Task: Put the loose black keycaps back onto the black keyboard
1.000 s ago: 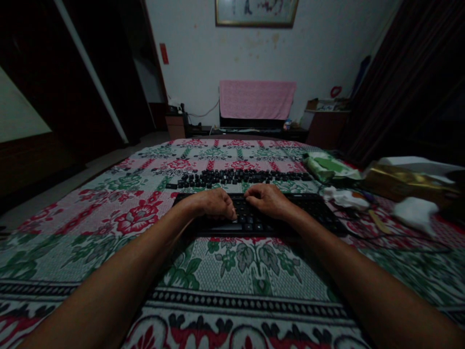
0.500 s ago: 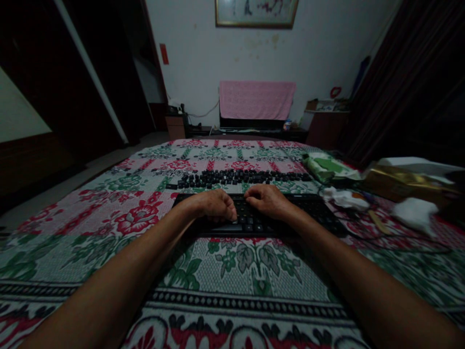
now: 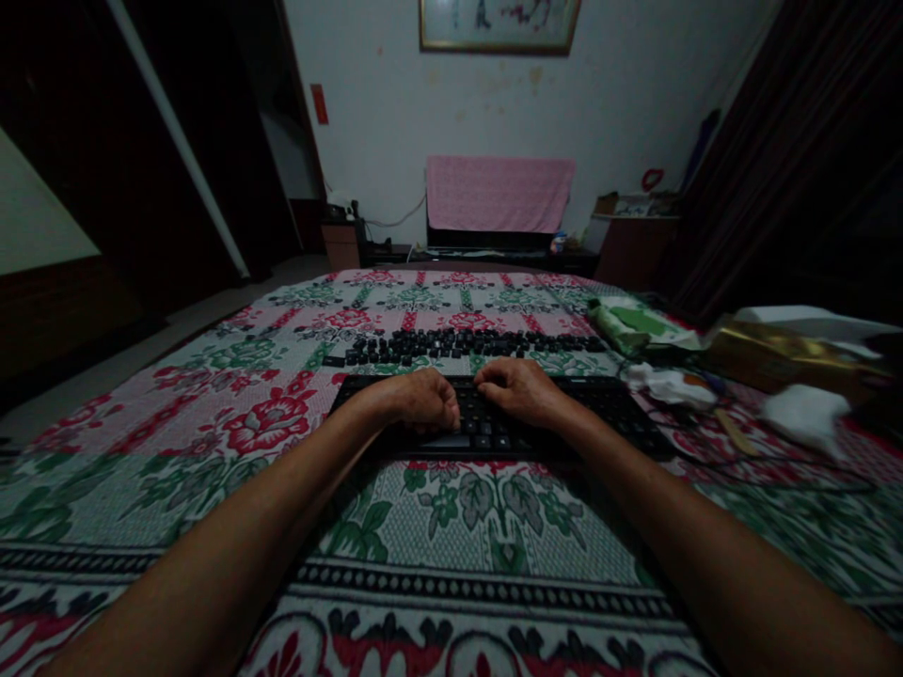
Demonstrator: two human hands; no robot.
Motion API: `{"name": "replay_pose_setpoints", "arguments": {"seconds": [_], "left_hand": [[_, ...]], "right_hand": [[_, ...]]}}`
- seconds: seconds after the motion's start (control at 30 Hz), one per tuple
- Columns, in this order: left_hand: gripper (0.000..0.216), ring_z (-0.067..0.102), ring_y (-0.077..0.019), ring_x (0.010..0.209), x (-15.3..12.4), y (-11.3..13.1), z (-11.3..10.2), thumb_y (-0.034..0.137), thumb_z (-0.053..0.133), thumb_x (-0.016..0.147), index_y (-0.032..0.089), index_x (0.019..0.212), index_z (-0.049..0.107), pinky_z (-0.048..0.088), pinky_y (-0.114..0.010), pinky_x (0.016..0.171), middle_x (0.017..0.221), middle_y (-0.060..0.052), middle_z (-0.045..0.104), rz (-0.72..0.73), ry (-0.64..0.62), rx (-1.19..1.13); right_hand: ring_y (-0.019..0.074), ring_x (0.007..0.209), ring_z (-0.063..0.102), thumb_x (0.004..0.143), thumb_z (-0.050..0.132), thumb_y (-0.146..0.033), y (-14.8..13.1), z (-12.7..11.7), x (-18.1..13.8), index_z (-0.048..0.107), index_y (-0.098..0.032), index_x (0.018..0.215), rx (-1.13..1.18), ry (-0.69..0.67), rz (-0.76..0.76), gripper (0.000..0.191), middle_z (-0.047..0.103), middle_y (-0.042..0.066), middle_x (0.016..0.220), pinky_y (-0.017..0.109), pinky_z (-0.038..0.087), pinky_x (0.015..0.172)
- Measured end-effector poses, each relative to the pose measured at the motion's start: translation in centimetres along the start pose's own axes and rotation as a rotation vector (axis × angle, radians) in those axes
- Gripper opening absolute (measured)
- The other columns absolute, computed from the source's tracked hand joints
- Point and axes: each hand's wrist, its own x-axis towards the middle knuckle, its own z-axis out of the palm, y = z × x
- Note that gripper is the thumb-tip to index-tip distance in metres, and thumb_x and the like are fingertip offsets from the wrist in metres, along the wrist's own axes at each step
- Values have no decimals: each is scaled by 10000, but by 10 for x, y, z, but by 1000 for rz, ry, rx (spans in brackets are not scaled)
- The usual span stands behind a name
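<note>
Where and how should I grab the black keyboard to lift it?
Probably by its two short ends, one hand coming in from each side: the keyboard is long and lies flat on the flowered cloth. The left hand and right hand are over its keys, and the left forearm partly covers its left end. Loose black keycaps lie beyond the far edge.

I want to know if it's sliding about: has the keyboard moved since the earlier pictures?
No, not visibly: the keyboard lies in the same place against the flowered cloth, with no shift sideways, nearer or farther.
</note>
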Motion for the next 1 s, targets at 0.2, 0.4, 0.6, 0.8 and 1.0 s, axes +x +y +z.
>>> {"name": "replay_pose_setpoints", "arguments": {"seconds": [0.2, 0.4, 0.6, 0.8, 1.0], "left_hand": [[203, 366, -46, 368, -7, -6, -17, 307, 575, 577, 159, 714, 550, 270, -169, 348, 472, 60, 447, 56, 53, -177], [230, 471, -77, 469, -5, -44, -53, 313, 531, 627, 159, 772, 621, 367, -189, 458, 573, 10, 573, -51, 706, 26], [289, 561, -146, 824, 6, -63, -56, 258, 456, 677, 243, 896, 643, 389, -210, 761, 866, 2, 646, -93, 888, 481], [339, 540, -185, 876, 17, -52, -54, 316, 468, 669, 317, 985, 592, 386, -248, 761, 912, -3, 630, -148, 780, 609], [313, 541, -218, 857, 24, -46, -58, 335, 478, 650, 299, 925, 623, 396, -275, 721, 882, -50, 628, -216, 714, 655]], "right_hand": [[132, 715, 548, 712, 442, -229, 2, 0, 0, 624, -186, 803, 24, 16, -13, 208, 631, 20, 792, 216, 374, 630], [138, 744, 550, 726, 423, -240, 4, 3, 1, 614, -183, 795, 56, 70, -9, 211, 626, 27, 803, 224, 378, 654], [138, 729, 549, 703, 438, -213, 2, 1, 1, 617, -193, 780, 19, 29, 2, 196, 627, 23, 805, 221, 377, 643], [142, 742, 549, 700, 443, -211, 0, 0, 1, 621, -193, 796, 14, 9, 20, 203, 628, 28, 813, 222, 376, 651], [141, 737, 548, 698, 450, -202, -1, -1, 1, 622, -190, 792, 15, 11, 12, 197, 628, 27, 814, 223, 375, 655]]}}
